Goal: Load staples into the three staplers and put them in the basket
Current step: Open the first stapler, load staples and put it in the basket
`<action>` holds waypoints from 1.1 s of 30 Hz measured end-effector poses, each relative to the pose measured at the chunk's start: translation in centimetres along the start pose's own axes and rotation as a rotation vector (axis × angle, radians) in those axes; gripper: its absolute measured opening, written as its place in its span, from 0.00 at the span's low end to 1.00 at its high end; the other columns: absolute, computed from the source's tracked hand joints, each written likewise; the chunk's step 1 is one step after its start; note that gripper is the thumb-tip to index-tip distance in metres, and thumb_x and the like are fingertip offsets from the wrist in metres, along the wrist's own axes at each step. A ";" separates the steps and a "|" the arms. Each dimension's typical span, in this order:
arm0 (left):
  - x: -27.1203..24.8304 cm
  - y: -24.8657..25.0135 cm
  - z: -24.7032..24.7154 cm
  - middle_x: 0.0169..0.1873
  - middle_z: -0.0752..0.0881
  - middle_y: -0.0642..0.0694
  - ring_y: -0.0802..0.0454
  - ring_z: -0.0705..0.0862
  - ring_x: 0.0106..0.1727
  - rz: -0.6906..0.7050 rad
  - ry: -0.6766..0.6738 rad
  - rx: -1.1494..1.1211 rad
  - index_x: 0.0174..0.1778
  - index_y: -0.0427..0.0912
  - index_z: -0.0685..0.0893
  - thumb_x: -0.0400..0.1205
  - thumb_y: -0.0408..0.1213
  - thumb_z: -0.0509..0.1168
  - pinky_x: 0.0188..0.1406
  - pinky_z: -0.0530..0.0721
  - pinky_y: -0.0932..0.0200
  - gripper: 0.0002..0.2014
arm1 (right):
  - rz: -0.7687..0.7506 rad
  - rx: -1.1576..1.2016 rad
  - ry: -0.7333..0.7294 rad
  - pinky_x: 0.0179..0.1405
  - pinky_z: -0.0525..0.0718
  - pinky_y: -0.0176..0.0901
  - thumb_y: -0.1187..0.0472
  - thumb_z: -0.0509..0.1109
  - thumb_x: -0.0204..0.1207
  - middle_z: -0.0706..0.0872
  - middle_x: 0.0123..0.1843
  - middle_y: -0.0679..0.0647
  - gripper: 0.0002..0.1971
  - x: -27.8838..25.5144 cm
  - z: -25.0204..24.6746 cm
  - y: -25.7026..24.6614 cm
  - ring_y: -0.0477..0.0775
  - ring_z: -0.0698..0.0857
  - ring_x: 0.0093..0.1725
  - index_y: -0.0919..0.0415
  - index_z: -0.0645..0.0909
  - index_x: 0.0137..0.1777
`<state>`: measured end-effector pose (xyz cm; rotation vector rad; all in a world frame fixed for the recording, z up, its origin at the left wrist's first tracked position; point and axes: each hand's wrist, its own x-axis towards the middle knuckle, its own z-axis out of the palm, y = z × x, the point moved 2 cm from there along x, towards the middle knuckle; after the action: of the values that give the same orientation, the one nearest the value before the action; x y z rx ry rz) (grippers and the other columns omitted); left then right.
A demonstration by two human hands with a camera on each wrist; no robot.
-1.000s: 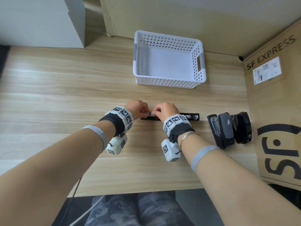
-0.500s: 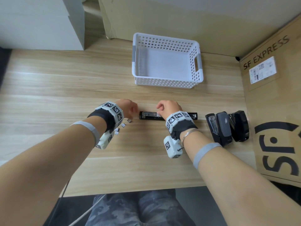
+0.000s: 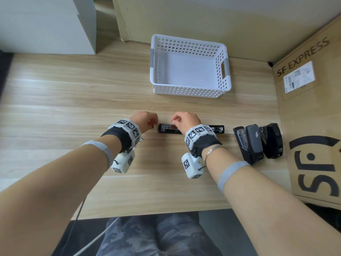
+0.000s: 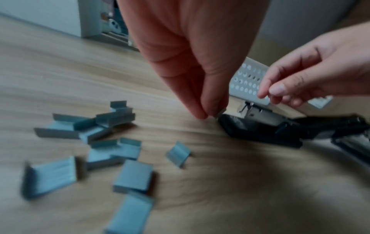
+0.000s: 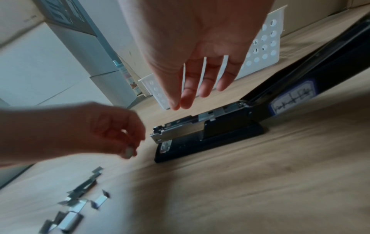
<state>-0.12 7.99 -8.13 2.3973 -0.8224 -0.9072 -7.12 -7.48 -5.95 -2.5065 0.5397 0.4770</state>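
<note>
A black stapler lies swung open and flat on the wooden table, its metal staple channel facing up. My left hand hovers just off the channel's left end and pinches a short strip of staples between thumb and forefinger. My right hand hangs over the channel with relaxed fingers and holds nothing. Two more black staplers stand closed to the right. The white perforated basket sits behind, with nothing in it.
Several loose staple strips lie scattered on the table under my left wrist. A large cardboard box walls off the right side, close to the two closed staplers. A white box stands at the back left.
My left hand went left to the loose staples and has come back to the stapler's left end with a short strip. My right hand has lifted slightly off the channel.
</note>
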 end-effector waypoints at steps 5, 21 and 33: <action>0.3 2.1 -1.0 0.42 0.89 0.37 0.47 0.85 0.41 0.056 0.139 -0.209 0.50 0.32 0.81 0.72 0.24 0.70 0.49 0.82 0.58 0.11 | -0.078 0.125 -0.053 0.51 0.82 0.42 0.58 0.74 0.73 0.83 0.40 0.45 0.07 -0.1 0.0 -1.2 0.46 0.80 0.43 0.53 0.86 0.51; 1.3 2.2 -0.2 0.41 0.84 0.42 0.50 0.79 0.42 0.012 0.088 -0.155 0.50 0.35 0.83 0.76 0.29 0.67 0.51 0.81 0.54 0.08 | -0.069 -0.012 -0.038 0.50 0.87 0.43 0.60 0.75 0.70 0.87 0.38 0.47 0.03 0.2 -0.9 -0.6 0.50 0.87 0.45 0.54 0.85 0.43; 1.4 2.5 0.9 0.53 0.85 0.40 0.43 0.85 0.48 0.071 -0.062 0.022 0.54 0.39 0.83 0.75 0.30 0.67 0.55 0.80 0.53 0.11 | -0.094 -0.198 -0.100 0.48 0.81 0.41 0.60 0.75 0.73 0.88 0.52 0.53 0.05 0.1 0.3 -0.1 0.55 0.85 0.53 0.58 0.86 0.48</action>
<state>-0.83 5.06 -7.84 2.3527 -0.9393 -0.9535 -7.08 -7.26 -6.24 -2.6636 0.3490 0.6434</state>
